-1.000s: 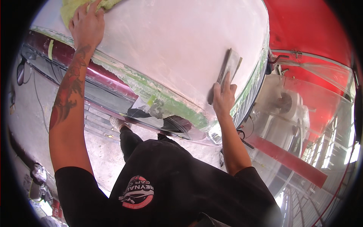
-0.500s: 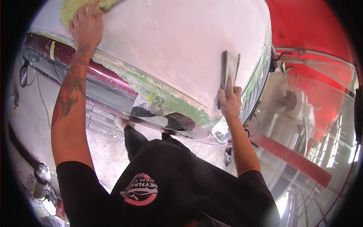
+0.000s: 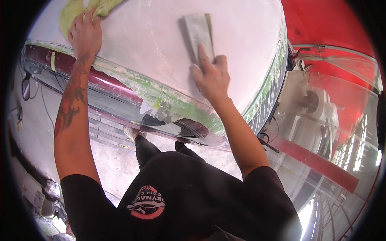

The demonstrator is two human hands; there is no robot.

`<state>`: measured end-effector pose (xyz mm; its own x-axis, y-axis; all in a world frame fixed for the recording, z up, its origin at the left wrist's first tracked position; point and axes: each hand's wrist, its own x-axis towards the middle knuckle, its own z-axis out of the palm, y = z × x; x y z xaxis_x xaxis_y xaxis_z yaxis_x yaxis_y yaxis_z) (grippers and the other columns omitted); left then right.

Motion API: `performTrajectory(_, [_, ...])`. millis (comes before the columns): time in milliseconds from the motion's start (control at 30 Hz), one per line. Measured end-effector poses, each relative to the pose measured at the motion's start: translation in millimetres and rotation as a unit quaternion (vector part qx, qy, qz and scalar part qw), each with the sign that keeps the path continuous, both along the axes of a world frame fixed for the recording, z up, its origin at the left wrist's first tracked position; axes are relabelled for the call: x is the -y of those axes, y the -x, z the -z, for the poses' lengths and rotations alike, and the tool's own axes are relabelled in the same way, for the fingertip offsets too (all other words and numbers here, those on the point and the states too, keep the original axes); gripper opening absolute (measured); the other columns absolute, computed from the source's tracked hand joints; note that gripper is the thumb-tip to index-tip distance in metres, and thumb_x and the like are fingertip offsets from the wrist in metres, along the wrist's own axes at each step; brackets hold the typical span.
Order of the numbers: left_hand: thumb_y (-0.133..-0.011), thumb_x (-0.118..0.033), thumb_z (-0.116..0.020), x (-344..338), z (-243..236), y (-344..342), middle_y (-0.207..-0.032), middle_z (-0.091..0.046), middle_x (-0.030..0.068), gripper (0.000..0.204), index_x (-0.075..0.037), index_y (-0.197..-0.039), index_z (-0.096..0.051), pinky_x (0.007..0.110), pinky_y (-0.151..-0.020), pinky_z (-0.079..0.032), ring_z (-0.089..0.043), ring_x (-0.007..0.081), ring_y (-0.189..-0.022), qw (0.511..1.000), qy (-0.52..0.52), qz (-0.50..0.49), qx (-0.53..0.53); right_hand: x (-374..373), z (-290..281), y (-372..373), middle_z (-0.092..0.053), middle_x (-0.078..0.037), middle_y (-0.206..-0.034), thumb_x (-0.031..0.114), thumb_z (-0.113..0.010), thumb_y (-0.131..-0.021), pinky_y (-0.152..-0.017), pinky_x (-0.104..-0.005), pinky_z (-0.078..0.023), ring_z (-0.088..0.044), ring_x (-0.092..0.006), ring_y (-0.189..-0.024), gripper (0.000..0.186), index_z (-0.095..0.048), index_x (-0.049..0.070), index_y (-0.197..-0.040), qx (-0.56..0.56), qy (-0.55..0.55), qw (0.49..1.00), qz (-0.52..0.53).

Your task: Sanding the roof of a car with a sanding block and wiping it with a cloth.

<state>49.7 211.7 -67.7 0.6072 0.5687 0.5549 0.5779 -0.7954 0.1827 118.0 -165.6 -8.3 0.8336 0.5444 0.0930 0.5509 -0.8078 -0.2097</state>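
My right hand [image 3: 213, 78] grips the near end of a long grey sanding block [image 3: 197, 31], with the index finger stretched along its top. The block lies on a broad, pale pinkish-white car panel [image 3: 249, 48]. At the far left, my left hand [image 3: 85, 38] rests over a yellow-green cloth [image 3: 69, 18] on the same panel, its fingers curled onto the fabric. Part of the cloth runs out of the picture at the top.
Worn green-and-white masking [image 3: 169, 102] follows the panel's near edge, above a dark red body strip [image 3: 106, 82]. Red bodywork [image 3: 321, 24] and clear plastic sheeting [image 3: 305, 120] stand to the right. Below lies a pale, dusty floor [image 3: 112, 160].
My right hand has slid the sanding block left and farther up across the panel. My left hand and the cloth appear slightly farther left.
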Motion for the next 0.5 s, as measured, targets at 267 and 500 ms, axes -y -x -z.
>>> performTrajectory(267, [-0.097,-0.035,-0.051,12,-14,-1,-0.137,-0.050,0.0060,0.038,-0.027,-0.133,-0.056,0.050,-0.110,-0.028,-0.041,0.0262,-0.133,0.999,-0.004,-0.022,-0.035,75,12,-2,-0.036,-0.013,-0.095,0.037,-0.056,-0.088,-0.071,-0.0392,-0.046,-0.047,-0.0247,-0.079,0.066,-0.041,0.017,-0.149,-0.020,-0.041,0.971,0.235])
performTrajectory(500, [-0.097,-0.035,-0.051,3,-6,-1,-0.138,-0.049,0.0055,0.037,-0.027,-0.133,-0.056,0.050,-0.110,-0.027,-0.040,0.0260,-0.134,1.000,0.005,0.005,-0.020,-109,-4,-9,-0.048,-0.018,-0.097,0.038,-0.058,-0.085,-0.081,-0.0428,-0.041,-0.050,-0.0335,-0.093,0.055,-0.055,0.020,-0.137,0.033,-0.094,0.995,-0.010])
